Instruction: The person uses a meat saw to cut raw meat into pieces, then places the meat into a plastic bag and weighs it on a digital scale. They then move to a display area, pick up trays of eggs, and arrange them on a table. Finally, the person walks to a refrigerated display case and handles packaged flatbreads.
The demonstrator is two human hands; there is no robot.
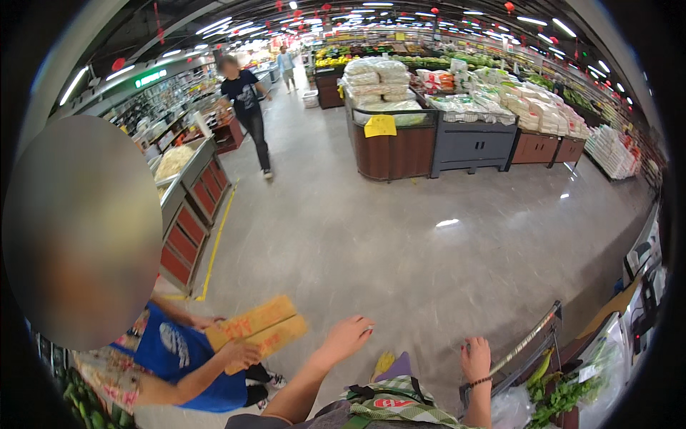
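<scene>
My left hand (349, 333) reaches forward over the floor, fingers loosely bent, a ring on one finger and nothing in it. To the right, my right hand (476, 356), with a bead bracelet on the wrist, hangs with nothing visible in it. Close beside that hand is the metal frame of a cart or rack (522, 343). A green checked apron (388, 394) covers my front. At left, a co-worker in a blue apron (179, 362) grips a yellow-brown cardboard carton (262, 327) with both hands, apart from my left hand.
Leafy greens (568, 399) and clear plastic bags (512, 410) lie at lower right. A red-panelled display counter (185, 236) stands at left, cucumber-like vegetables (88, 402) below it. Stacked bags (378, 80) top the far counters. A person in dark clothes (249, 102) walks in the aisle.
</scene>
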